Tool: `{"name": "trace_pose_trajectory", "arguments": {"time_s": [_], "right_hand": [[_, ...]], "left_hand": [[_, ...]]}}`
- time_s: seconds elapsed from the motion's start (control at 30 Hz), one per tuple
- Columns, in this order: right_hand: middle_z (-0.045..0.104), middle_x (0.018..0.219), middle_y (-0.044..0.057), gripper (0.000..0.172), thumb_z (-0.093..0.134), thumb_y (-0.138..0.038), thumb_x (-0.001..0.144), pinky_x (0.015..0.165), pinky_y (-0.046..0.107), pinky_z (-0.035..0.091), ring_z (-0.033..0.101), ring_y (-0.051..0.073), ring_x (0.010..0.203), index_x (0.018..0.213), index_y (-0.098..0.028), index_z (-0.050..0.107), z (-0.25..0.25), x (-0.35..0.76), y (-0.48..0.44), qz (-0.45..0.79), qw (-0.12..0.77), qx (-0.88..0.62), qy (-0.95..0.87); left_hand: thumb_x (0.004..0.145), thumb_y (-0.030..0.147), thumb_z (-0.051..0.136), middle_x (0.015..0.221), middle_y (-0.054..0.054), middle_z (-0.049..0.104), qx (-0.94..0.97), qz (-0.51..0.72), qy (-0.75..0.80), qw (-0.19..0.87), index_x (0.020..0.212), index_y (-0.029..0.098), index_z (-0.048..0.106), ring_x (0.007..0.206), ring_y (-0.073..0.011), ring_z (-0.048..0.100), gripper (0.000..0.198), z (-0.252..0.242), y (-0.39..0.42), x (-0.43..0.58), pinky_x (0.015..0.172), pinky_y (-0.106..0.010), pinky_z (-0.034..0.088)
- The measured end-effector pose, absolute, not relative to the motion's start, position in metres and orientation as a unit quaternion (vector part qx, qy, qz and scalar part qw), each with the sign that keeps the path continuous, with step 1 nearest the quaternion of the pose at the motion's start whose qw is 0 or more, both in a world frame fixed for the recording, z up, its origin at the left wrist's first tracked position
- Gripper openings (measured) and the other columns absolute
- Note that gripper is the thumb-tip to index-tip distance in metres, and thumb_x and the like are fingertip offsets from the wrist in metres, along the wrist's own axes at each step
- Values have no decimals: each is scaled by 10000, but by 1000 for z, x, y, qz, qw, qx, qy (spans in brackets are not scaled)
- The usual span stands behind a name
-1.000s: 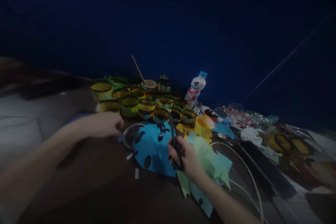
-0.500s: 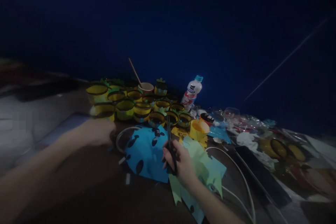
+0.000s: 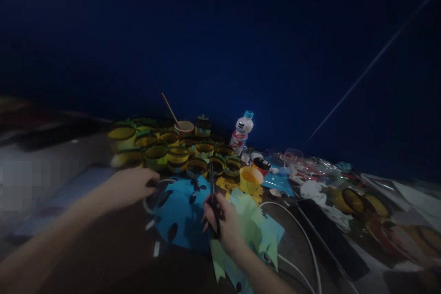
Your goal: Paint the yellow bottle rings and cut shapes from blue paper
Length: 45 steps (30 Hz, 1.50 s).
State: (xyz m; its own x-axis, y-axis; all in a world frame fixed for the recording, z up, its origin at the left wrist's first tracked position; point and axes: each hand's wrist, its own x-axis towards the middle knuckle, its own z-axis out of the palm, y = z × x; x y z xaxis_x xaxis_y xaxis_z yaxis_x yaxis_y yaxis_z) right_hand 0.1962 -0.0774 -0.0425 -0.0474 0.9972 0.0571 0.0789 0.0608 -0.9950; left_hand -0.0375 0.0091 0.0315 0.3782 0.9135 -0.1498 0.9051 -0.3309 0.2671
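The scene is very dark. My right hand [image 3: 223, 225] is closed round a pair of black scissors [image 3: 212, 193], blades pointing up and away over a blue paper sheet [image 3: 181, 213] with dark leaf-shaped cut-outs. My left hand [image 3: 132, 186] is curled at the sheet's left edge, fingers touching a clear round rim [image 3: 151, 197]; what it pinches, if anything, is hidden. Pale green paper [image 3: 251, 220] lies under and right of my right wrist.
Several yellow paper rings [image 3: 172, 151] crowd the back of the table, with a paper cup and stick [image 3: 182, 126]. A white bottle [image 3: 241, 131] stands behind them. A yellow cup [image 3: 250, 179], white cable [image 3: 303, 239], dark phone [image 3: 327, 234] and scraps lie right.
The view has tilted up and turned right, so everything sits lower and further left. My left hand has moved right onto the clear rim. My right hand keeps the scissors.
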Motion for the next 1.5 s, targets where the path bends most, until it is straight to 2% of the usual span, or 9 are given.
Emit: {"name": "trace_pose_trajectory", "arguments": {"time_s": [0.27,0.4,0.5,0.63,0.77,0.93,1.1,1.2,1.5], "right_hand": [[471,502,-64,145,543,-315,792,362,163,376,476,74,356,772,-181,490,-37,196,-76,493,482,-493,-531],[470,506,-62,146,551,-319,786,366,166,382,486,81,370,777,-186,491,-39,197,-76,480,492,-493,-533],[477,511,-57,148,523,-327,803,373,170,385,491,83,374,781,-185,490,-39,197,-77,471,494,-498,-535],[472,505,-58,148,488,-325,819,385,170,381,484,81,376,786,-180,486,-37,198,-79,464,490,-496,-547],[488,523,-50,146,461,-321,828,407,176,385,494,87,398,828,-178,491,-33,200,-82,447,481,-497,-567],[492,532,-44,95,555,-273,749,482,190,379,468,93,466,785,-185,548,-26,201,-90,411,442,-475,-640],[493,565,-42,28,551,-212,720,465,178,326,414,89,490,704,-206,529,-26,199,-94,379,361,-455,-720],[465,535,-52,61,545,-168,702,447,176,304,400,92,479,681,-212,509,-27,199,-93,402,354,-467,-703],[452,536,-46,66,546,-250,745,454,187,311,409,100,484,702,-209,517,-24,202,-93,429,357,-473,-682]], "left_hand": [[722,290,393,839,-35,707,793,57,581,172,829,249,669,793,-234,634,299,22,6,-41,688,-293,423],[783,431,375,953,-73,693,762,100,611,191,934,214,648,876,-257,628,380,15,-10,-28,722,-304,440],[740,506,459,977,-131,668,764,117,614,159,972,161,630,915,-295,598,449,8,-24,-13,787,-363,427],[660,346,581,1046,-124,644,784,140,584,158,974,169,629,1011,-300,546,364,2,-36,6,906,-391,369],[668,269,546,955,-103,657,758,188,583,224,807,180,641,956,-278,569,191,5,-39,17,845,-359,414],[782,386,431,797,-33,645,725,243,591,258,852,191,576,737,-206,607,253,25,-37,18,674,-294,465],[732,454,527,621,39,521,641,389,613,250,735,199,516,564,-143,516,256,49,-27,17,510,-229,403],[707,453,574,606,52,473,594,449,601,291,752,202,510,543,-121,473,263,53,-23,20,478,-207,389],[636,479,649,696,30,568,461,513,564,453,884,196,528,600,-137,556,395,28,-34,33,535,-230,459]]}}
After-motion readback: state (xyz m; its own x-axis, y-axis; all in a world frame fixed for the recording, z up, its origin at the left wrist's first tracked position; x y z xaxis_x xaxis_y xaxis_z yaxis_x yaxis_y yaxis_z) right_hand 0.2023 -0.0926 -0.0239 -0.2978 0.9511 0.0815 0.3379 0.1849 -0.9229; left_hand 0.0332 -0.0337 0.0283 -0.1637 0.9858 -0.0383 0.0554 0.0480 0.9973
